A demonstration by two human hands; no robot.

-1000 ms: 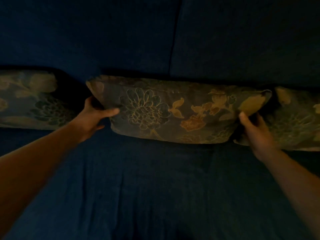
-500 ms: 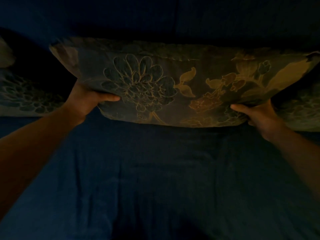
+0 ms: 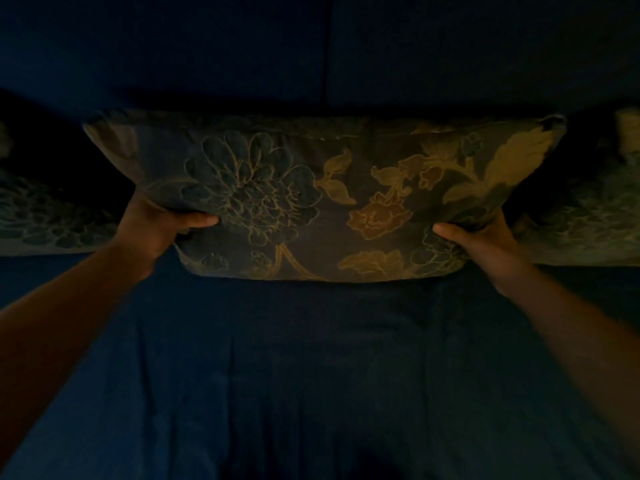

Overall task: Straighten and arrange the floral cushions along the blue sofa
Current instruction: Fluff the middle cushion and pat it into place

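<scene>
Head view: dim light. Middle cushion (image 3: pixel 311 199) stands on the sofa (image 3: pixel 311 375) seat against the backrest, centred below the backrest seam. Left hand (image 3: pixel 152 226) grips its lower left corner, thumb across the front face. Right hand (image 3: pixel 485 240) grips its lower right corner likewise. Left cushion (image 3: pixel 45 216) and right cushion (image 3: pixel 588 216) sit just beside it, partly out of frame; contact with them cannot be determined.

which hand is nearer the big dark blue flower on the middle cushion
Left. The left hand grips the middle cushion with its thumb almost at the flower; the right hand holds the opposite end, well away from it.
</scene>
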